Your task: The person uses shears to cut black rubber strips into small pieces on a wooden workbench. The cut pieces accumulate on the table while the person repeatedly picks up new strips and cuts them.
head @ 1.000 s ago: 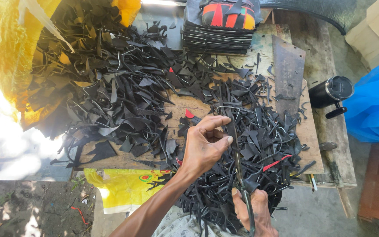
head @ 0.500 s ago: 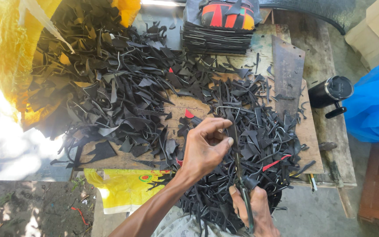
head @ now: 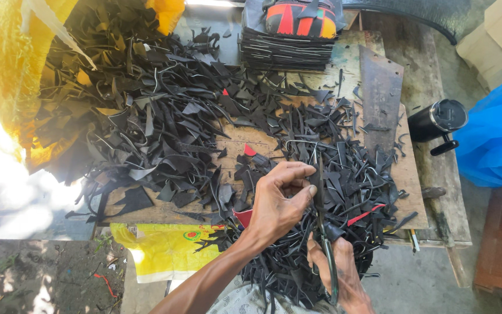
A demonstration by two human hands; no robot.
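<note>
Down at 6 o'clock, a thin black rubber strip point(head: 316, 174) stands pinched in the left hand point(head: 280, 203), thumb and fingers closed on it. Scissors point(head: 325, 256) sit gripped in the right hand point(head: 341, 273), at 5 o'clock. Black rubber scraps point(head: 164, 128) cover the wooden worktop point(head: 405, 174). A black mug point(head: 437, 119) stands at 3 o'clock.

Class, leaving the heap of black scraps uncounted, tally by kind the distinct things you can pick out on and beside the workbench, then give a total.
Hands: 2, left hand and right hand
Scissors: 1
Black mug: 1
Stack of cut black pieces: 1
Rusty metal sheet: 1
Blue plastic cover: 1
Total: 7
</note>
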